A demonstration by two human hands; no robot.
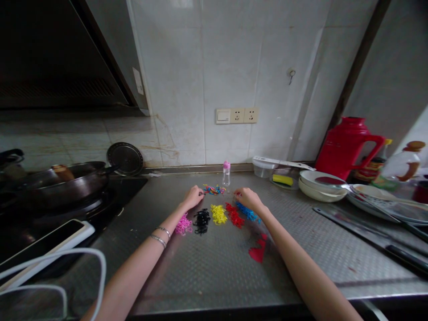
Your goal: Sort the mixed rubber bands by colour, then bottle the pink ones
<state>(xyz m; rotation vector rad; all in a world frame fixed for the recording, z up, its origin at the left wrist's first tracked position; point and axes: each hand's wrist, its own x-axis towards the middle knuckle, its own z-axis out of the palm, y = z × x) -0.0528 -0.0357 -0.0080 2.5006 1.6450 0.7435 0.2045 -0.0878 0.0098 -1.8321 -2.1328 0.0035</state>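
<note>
Small rubber bands lie on the metal counter in colour piles: pink (pixel 183 225), black (pixel 202 221), yellow (pixel 218 214), red (pixel 235 216) and blue (pixel 248 212). Behind these is a mixed multicoloured pile (pixel 215 190). My left hand (pixel 193 197) is closed in a pinch at the mixed pile's left side, with a small black rubber band at the fingertips. Over the back of the blue pile, my right hand (pixel 248 197) has its fingers curled together; whatever is between them is hidden. A small clear bottle (pixel 226 177) with a pink cap stands behind the mixed pile.
Red scraps (pixel 258 250) lie near my right forearm. To the right are a knife (pixel 361 232), stacked bowls (pixel 319 189), a sponge (pixel 282 180), a plastic tub (pixel 264 168) and a red thermos (pixel 344 147). A pan (pixel 67 185) sits on the stove at left, near a white cable (pixel 100 263).
</note>
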